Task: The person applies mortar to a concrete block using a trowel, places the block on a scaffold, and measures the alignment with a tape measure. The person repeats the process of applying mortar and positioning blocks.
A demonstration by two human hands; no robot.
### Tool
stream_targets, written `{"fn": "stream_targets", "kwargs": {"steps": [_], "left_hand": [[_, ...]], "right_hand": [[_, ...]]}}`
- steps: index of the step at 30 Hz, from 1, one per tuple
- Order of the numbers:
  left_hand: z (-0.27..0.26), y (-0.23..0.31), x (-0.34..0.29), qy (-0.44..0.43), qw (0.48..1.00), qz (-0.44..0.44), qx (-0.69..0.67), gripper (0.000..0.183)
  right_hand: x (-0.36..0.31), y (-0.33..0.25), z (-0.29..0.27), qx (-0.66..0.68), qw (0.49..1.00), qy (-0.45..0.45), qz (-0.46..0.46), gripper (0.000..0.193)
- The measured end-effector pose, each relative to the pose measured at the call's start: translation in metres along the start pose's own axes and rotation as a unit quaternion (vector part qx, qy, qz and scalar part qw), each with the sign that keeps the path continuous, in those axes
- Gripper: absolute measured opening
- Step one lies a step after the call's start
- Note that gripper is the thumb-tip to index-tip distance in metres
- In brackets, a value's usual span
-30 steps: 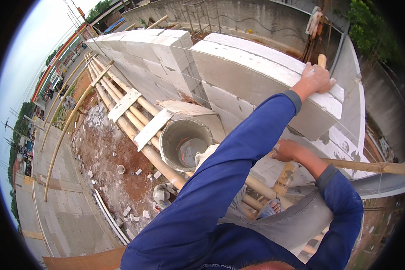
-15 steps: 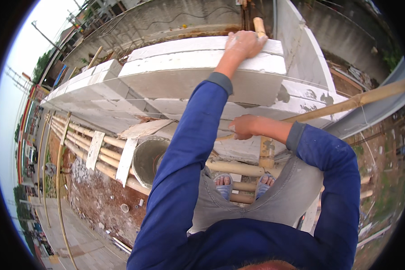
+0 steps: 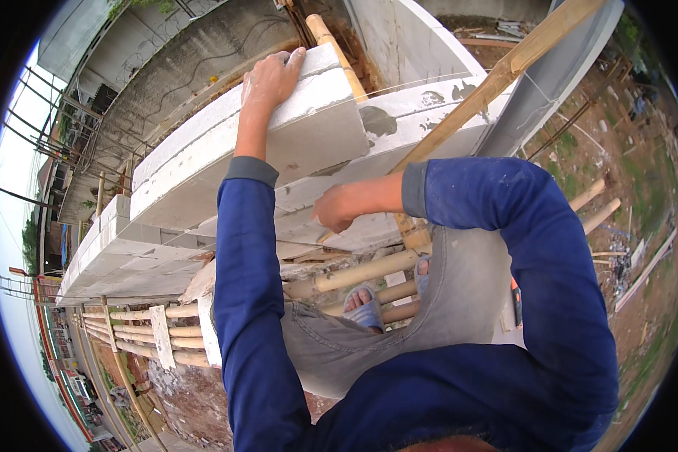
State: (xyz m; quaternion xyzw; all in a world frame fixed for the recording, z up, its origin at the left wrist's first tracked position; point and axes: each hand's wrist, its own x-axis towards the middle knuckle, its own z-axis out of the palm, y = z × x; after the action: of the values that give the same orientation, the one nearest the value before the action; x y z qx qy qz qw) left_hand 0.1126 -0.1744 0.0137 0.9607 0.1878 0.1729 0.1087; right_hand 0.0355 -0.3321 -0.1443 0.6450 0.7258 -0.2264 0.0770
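A long white lightweight concrete block [image 3: 279, 151] lies on the top course of the wall, with a groove along its upper face. My left hand [image 3: 273, 79] grips its top near the right end, fingers curled over the far edge. Lower down, beside the wall's near face, my right hand [image 3: 339, 207] is closed in a fist. A small yellowish end pokes out below its fingers; what it belongs to is hidden. Grey wet mortar [image 3: 378, 120] shows on the course just right of the block. A thin taut string [image 3: 422, 81] runs along above it.
A slanted bamboo pole [image 3: 497, 75] crosses right of my hands, next to a grey sheet [image 3: 554, 71]. Another bamboo pole [image 3: 337, 53] stands behind the block. My sandalled feet rest on bamboo scaffold poles [image 3: 354, 277]. A concrete boundary wall [image 3: 181, 90] stands beyond.
The view has swung right, so the wall sits further left and more tilted. The mortar bucket is now hidden behind my left arm. Both hands keep about the same places along the wall.
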Motion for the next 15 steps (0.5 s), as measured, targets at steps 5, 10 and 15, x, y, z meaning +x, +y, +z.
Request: {"fn": "stream_targets", "kwargs": {"steps": [5,10,15], "left_hand": [[-0.003,0.002,-0.003,-0.024,1.000,-0.010,0.000,0.067],[0.001,0.002,0.000,-0.021,1.000,-0.003,0.008,0.067],[0.003,-0.010,0.002,-0.020,1.000,0.010,0.015,0.066]], "right_hand": [[0.003,-0.004,-0.009,-0.008,0.999,-0.041,0.018,0.037],[-0.002,-0.003,-0.008,-0.004,0.999,-0.033,0.010,0.030],[0.003,-0.005,-0.012,-0.012,0.993,-0.114,0.032,0.048]]}}
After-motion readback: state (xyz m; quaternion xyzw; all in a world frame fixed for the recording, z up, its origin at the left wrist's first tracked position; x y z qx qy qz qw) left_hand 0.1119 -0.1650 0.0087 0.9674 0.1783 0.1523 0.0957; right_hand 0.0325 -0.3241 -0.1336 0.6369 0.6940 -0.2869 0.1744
